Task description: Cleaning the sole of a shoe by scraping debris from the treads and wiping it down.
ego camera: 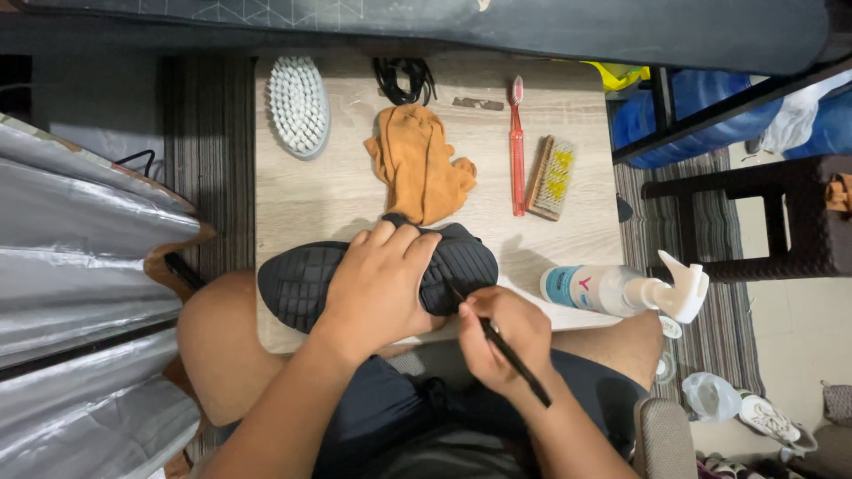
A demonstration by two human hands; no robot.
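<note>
Shoe sole picked at with a thin tool on a small table.

The table (302, 200) carries a black shoe (297, 279) lying sole-up at its near edge, a tan cloth (417, 164) beyond it, a spray bottle (603, 288) right. The left hand (377, 288) clamps over the shoe; the right hand (501, 333) grips a dark pick (515, 362) at the sole. The shoe could slide off the edge if pressed hard, or the pick might slip toward the holding fingers.

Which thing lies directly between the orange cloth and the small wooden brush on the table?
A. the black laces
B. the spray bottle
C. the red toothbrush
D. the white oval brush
C: the red toothbrush lies lengthwise between the orange cloth and the small wooden brush.
</note>
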